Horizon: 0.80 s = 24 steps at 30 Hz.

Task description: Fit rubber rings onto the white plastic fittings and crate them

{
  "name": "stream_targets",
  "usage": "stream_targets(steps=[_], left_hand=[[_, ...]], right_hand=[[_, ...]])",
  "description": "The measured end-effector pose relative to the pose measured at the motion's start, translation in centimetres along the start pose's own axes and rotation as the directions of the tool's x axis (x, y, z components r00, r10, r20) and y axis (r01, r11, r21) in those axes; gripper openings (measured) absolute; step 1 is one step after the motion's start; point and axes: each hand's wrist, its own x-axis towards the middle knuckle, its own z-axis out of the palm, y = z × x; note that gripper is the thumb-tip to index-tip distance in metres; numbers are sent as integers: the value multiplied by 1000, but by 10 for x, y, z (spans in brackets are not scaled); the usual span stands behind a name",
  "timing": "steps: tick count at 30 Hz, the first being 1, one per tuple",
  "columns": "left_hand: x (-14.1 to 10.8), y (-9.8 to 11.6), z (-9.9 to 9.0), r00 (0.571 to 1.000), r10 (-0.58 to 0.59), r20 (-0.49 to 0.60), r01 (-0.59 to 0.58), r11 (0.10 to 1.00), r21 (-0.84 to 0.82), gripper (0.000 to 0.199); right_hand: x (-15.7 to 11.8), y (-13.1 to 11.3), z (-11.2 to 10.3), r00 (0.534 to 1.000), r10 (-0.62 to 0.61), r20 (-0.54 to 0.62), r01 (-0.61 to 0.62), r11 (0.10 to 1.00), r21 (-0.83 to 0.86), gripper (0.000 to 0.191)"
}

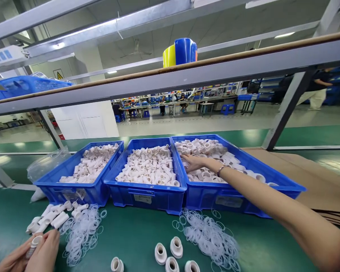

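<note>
My right hand, with a band on its wrist, reaches into the right blue bin. Its visible fingers stretch out among white plastic pipe fittings; some fingertips are hidden, and no held piece shows. My left hand is out of view. On the table below this bin lies a loose pile of clear thin rings. Several flanged white fittings stand near the bottom edge. At far left, another person's two hands are closed around a white threaded fitting.
Middle and left blue bins hold smaller white fittings. Left of them is a plastic bag. More rings and white tubes lie near the other person. Flat cardboard lies right; a shelf beam crosses above.
</note>
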Motion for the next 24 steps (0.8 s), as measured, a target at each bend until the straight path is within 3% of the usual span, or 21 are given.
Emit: stream_targets(steps=[3,9,13,16,19,21,24], left_hand=[[-19,-4,24,992,82,-92,-80,997,23,61],[-64,-1,52,992,122,-43,-122,992,-4,40],[-80,19,56,991,105,-84,-110,993,-50,36],[-100,38,60,995,84,-47,-90,987,-133,42],[-148,50,71,983,17,183,44,945,-324,38],[-194,51,81,910,-34,413,237,859,-453,35],[-264,42,96,819,-68,570,392,791,-469,31]], right_hand=[[15,4,8,999,10,31,-9,1000,-27,108],[3,3,15,993,-79,82,81,996,-30,66],[-7,-6,10,996,-88,21,89,995,-45,37],[-21,-9,-4,995,-63,-82,59,997,-49,30],[-45,-13,-30,969,-14,-248,10,1000,-18,26],[-67,-25,-49,930,11,-368,-3,1000,24,29],[-108,-69,-65,871,-26,-490,72,995,76,35]])
